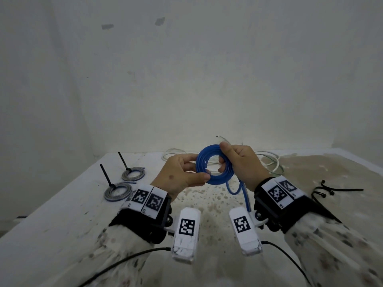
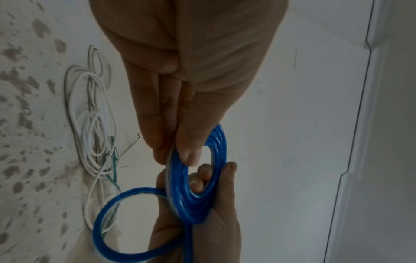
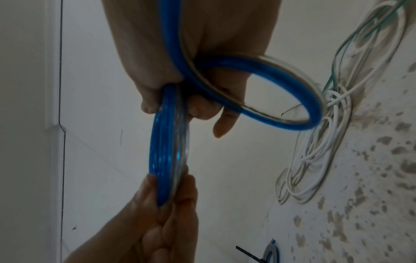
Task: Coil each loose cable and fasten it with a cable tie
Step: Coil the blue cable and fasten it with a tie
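Two hands held one blue cable coil [image 1: 214, 164] above the speckled table [image 1: 62, 214].

Head view: left hand [image 1: 182, 175] pinched the coil's near-left rim between thumb and fingers; right hand [image 1: 244, 162] gripped the far-right rim, fingers curled through the centre. An uncoiled blue tail [image 1: 244, 193] hung down past the right wrist. Two finished coils [image 1: 118, 190], grey and each bound with a black tie standing upright, lay on the left of the table. Loose white cables [image 1: 267, 162] lay behind the hands, and spare black cable ties [image 1: 325, 190] on the right.

Left wrist view: left hand [image 2: 180, 99], thumb and forefinger pressed on the stacked turns of the coil [image 2: 195, 192]; right hand [image 2: 202, 231] closed around the opposite side. One loose loop [image 2: 117, 222] stood out from the stack.

Right wrist view: right hand [image 3: 191, 71] clamped the coil [image 3: 168, 151] edge-on, the free loop [image 3: 281, 99] crossing its fingers; left hand [image 3: 162, 222] pinched the lower rim.

Judgement: winding was unfinished. To do it well, the free loop should be laid flat on the stack at matching width, one hand keeping the turns pinched so none spring out, before reaching for a tie.
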